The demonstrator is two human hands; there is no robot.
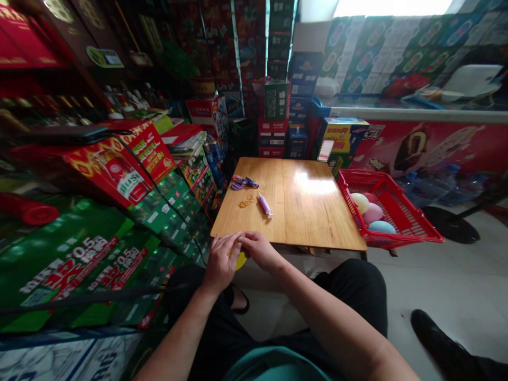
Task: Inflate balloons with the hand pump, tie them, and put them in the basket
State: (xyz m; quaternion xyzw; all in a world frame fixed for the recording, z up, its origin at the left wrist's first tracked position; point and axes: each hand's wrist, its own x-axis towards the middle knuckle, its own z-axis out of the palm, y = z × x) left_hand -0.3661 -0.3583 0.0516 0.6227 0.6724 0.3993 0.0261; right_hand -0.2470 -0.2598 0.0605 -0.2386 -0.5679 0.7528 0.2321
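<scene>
Both my hands meet just off the near left edge of the wooden table (293,211). A yellow balloon (240,260) hangs beneath the fingers, mostly covered by them. My left hand (224,258) is closed around its upper part. At the same spot, the fingertips of my right hand (260,251) pinch together on the balloon's top; its neck is hidden. On the tabletop ahead lie a slim purple tube with a pointed tip (264,205), several thin yellowish rings (244,203) and a crumpled purple bundle (244,183).
A red plastic basket (413,214) with several pastel balloons (373,212) stands at the table's right. Stacked green drink cartons (79,254) crowd the left side. Behind the basket is a red chest freezer (448,143). Another person's dark shoe (440,338) rests at lower right.
</scene>
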